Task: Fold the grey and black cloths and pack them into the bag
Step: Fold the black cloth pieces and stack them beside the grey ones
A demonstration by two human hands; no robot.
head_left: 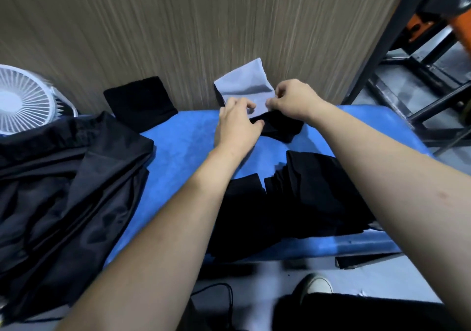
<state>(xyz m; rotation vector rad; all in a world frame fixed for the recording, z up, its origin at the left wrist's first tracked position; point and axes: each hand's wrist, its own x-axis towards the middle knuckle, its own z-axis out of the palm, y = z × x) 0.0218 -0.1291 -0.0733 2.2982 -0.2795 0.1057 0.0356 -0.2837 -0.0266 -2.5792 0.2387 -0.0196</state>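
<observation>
A grey cloth [244, 82] stands half lifted at the far edge of the blue table [183, 147], leaning toward the wooden wall. My left hand [237, 124] and my right hand [293, 99] both pinch its near edge. Under the hands lies a small black cloth [280, 126]. A stack of black cloths [305, 190] sits near the front of the table. Another folded black cloth [141, 101] leans on the wall at the left. A large black bag [63, 177] lies open over the table's left side.
A white fan [23, 101] stands at the far left behind the bag. A dark metal frame [420, 75] and orange equipment are on the floor to the right. My shoe [316, 286] and a black cable [224, 292] show below the table's front edge.
</observation>
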